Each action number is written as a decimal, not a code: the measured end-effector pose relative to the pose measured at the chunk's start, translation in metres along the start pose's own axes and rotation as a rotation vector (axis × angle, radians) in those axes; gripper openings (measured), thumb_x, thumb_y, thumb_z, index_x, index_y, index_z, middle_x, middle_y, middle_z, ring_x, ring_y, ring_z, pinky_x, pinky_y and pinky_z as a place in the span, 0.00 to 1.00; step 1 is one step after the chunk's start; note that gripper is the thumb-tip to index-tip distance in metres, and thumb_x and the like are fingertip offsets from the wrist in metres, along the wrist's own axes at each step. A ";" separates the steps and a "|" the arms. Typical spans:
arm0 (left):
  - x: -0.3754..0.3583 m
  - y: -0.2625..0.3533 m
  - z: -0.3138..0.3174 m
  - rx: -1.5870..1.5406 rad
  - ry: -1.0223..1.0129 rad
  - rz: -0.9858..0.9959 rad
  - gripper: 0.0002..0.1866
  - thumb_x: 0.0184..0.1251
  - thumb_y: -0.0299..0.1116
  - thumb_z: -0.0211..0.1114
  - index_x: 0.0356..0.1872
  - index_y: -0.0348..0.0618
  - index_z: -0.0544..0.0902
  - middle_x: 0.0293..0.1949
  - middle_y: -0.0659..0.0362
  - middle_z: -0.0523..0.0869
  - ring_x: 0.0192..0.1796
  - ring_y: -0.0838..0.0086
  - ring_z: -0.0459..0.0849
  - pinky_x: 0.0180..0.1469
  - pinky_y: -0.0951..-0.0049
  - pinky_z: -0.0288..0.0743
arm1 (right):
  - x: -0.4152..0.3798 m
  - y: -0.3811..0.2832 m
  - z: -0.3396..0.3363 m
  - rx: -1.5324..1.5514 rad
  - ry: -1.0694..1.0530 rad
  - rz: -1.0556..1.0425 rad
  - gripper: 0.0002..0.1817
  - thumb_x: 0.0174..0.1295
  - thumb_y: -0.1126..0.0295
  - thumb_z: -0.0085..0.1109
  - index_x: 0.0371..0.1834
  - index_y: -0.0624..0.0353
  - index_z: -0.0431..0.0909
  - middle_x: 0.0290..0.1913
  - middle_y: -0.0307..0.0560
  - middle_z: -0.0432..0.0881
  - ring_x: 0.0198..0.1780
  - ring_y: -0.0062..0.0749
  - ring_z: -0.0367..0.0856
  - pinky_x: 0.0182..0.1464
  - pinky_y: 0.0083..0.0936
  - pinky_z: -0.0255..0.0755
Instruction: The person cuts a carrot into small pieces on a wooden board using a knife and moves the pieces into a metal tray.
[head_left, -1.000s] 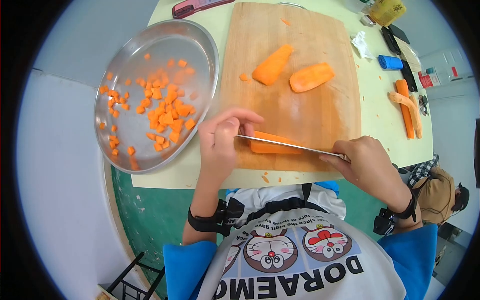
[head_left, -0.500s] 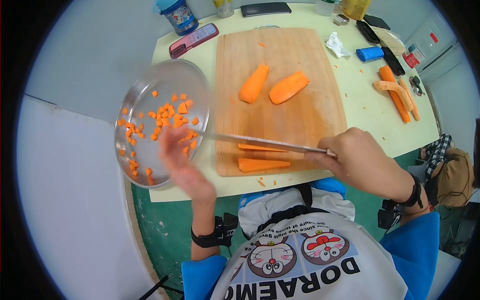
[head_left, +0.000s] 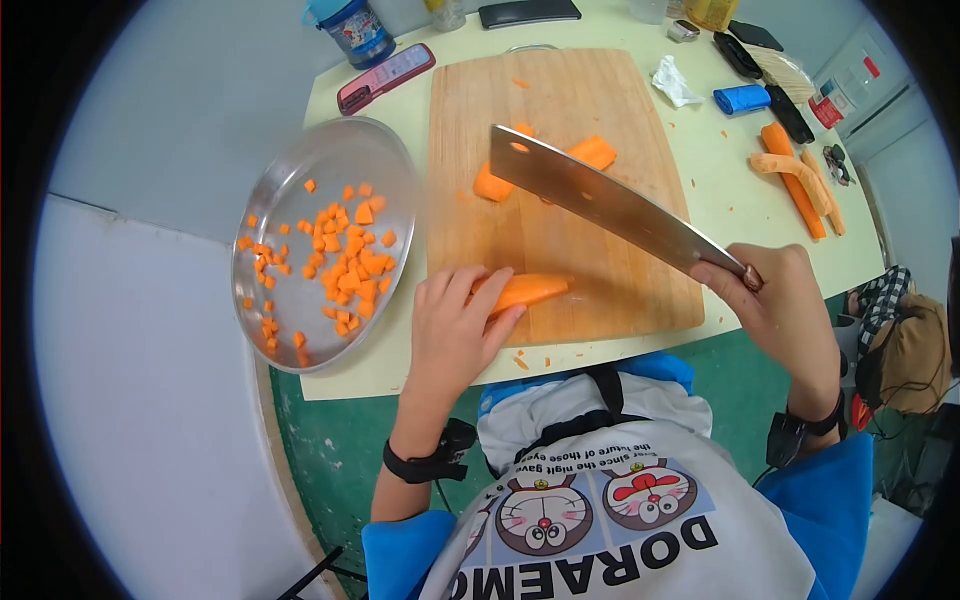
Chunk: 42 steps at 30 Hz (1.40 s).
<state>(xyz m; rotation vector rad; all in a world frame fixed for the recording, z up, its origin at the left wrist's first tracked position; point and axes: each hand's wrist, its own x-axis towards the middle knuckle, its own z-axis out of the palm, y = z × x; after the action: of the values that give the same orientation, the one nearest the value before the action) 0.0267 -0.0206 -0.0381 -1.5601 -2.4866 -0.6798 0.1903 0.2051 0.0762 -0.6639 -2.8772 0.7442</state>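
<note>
My left hand (head_left: 462, 318) grips a piece of carrot (head_left: 535, 290) at its left end, near the front edge of the wooden cutting board (head_left: 610, 290). In my right hand (head_left: 770, 300) is a cleaver (head_left: 620, 205), held by its handle with the blade raised over the board and pointing up and left. Behind the blade lie two larger carrot pieces (head_left: 597, 152), partly hidden by it. A round metal tray (head_left: 290, 190) with many carrot cubes (head_left: 355, 265) is left of the board.
A phone in a red case (head_left: 388, 77) and a blue bottle (head_left: 357, 35) stand at the back left. On the right are long carrots (head_left: 797, 190), a blue roll (head_left: 742, 99), crumpled tissue (head_left: 674, 82) and a plastic bottle (head_left: 842, 92).
My left hand has moved from over the tray to the board and taken hold of the carrot piece. The cleaver has risen and swung away from the tray. More cubes show in the tray.
</note>
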 end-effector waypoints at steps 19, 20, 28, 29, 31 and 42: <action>0.026 0.005 -0.015 -0.271 -0.081 -0.353 0.07 0.60 0.28 0.61 0.34 0.33 0.80 0.26 0.54 0.76 0.25 0.72 0.73 0.29 0.76 0.67 | -0.013 0.032 0.019 -0.052 -0.012 0.215 0.18 0.54 0.58 0.63 0.17 0.61 0.75 0.12 0.52 0.69 0.16 0.49 0.70 0.21 0.35 0.64; 0.025 0.004 -0.016 -0.259 -0.095 -0.363 0.07 0.61 0.28 0.61 0.35 0.33 0.80 0.26 0.54 0.76 0.25 0.72 0.73 0.29 0.76 0.68 | -0.013 0.032 0.020 -0.063 -0.023 0.209 0.18 0.54 0.58 0.62 0.17 0.61 0.75 0.12 0.52 0.69 0.16 0.49 0.70 0.21 0.35 0.64; 0.018 0.007 -0.014 -0.352 -0.022 -0.465 0.11 0.59 0.28 0.63 0.43 0.36 0.79 0.31 0.55 0.77 0.31 0.69 0.77 0.35 0.75 0.71 | -0.009 0.022 0.023 -0.101 -0.066 0.210 0.18 0.54 0.59 0.62 0.17 0.61 0.76 0.12 0.51 0.70 0.17 0.49 0.70 0.21 0.35 0.64; 0.017 0.010 -0.016 -0.272 -0.040 -0.419 0.14 0.57 0.29 0.65 0.44 0.36 0.79 0.33 0.54 0.77 0.34 0.68 0.78 0.36 0.74 0.72 | -0.009 0.020 0.023 -0.098 -0.070 0.219 0.17 0.55 0.59 0.62 0.17 0.61 0.76 0.12 0.51 0.70 0.17 0.48 0.70 0.21 0.35 0.64; 0.014 0.015 -0.016 -0.195 -0.050 -0.381 0.17 0.55 0.31 0.67 0.46 0.37 0.78 0.36 0.54 0.77 0.37 0.67 0.78 0.38 0.74 0.72 | -0.009 0.017 0.023 -0.103 -0.074 0.205 0.17 0.55 0.59 0.62 0.18 0.61 0.77 0.12 0.52 0.70 0.17 0.48 0.71 0.21 0.35 0.64; 0.001 0.018 -0.009 -0.126 0.091 -0.358 0.25 0.42 0.35 0.74 0.42 0.38 0.76 0.36 0.55 0.76 0.39 0.60 0.76 0.42 0.67 0.71 | -0.006 0.011 0.028 -0.148 -0.096 0.169 0.17 0.54 0.58 0.63 0.20 0.63 0.79 0.11 0.53 0.67 0.14 0.48 0.67 0.19 0.33 0.60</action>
<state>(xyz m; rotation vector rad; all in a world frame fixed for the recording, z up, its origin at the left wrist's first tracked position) 0.0411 -0.0169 -0.0239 -1.0935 -2.7255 -0.9489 0.1940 0.1988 0.0468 -0.9227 -3.0151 0.6010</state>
